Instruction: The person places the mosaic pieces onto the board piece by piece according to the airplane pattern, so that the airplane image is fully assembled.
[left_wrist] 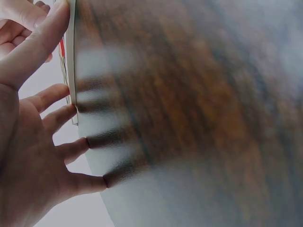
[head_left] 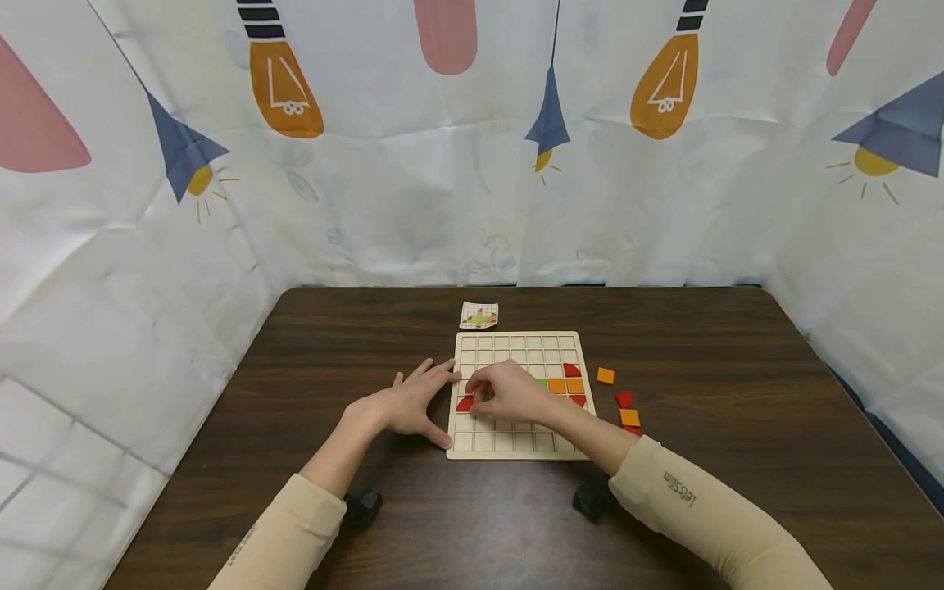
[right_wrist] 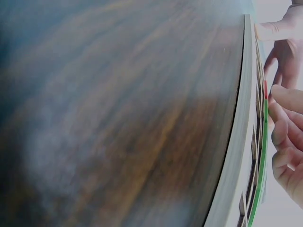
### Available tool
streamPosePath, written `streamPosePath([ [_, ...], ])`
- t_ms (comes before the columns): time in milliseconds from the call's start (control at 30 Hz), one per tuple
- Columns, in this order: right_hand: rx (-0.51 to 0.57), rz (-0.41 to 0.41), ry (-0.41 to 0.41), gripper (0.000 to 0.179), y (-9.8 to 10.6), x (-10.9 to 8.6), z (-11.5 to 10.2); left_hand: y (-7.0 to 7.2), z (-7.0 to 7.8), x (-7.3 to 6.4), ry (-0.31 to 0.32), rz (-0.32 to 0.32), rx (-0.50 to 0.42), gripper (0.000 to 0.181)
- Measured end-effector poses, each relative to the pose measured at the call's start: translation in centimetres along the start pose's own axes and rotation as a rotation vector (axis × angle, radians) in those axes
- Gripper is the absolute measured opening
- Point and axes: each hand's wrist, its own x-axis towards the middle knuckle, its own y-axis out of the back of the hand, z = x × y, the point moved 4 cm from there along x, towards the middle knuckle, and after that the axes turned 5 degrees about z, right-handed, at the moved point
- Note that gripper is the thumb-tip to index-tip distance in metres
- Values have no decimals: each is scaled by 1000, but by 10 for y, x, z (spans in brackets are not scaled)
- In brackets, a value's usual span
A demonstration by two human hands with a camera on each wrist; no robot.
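A pale wooden grid board [head_left: 501, 442] lies on the dark table, with coloured flat pieces in its cells. My right hand [head_left: 512, 392] reaches over it, thumb and forefinger curled at a red quarter-circle piece [head_left: 465, 404] near the left side. Green [head_left: 542, 383] shows beside that hand, which hides most of the row; in the right wrist view a green strip [right_wrist: 262, 161] runs along the board. My left hand [head_left: 413, 401] spreads its fingers at the board's left edge, thumb at the near corner. Orange squares [head_left: 565, 385] and red quarter-circles [head_left: 572, 370] sit at the board's right.
A small picture card [head_left: 479, 315] lies behind the board. To its right are loose orange squares [head_left: 605, 375] and red pieces [head_left: 624, 399]. A patterned white curtain [head_left: 472, 205] hangs behind the table [head_left: 708, 369].
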Motion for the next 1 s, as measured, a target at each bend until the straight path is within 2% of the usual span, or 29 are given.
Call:
streamPosePath([
  [233,8,37,25,15,6,-4,6,0,0,-1,-8,5,-5,103],
  [400,29,48,11,15,14,-11,13,0,0,0,-2,7,-5,103],
  [733,74,77,-76,20,35,-34,31,1,0,0,-1,9,-10,103],
  [1000,72,113,-96,20,47,-50,48,1,0,-1,-5,12,-11,103],
])
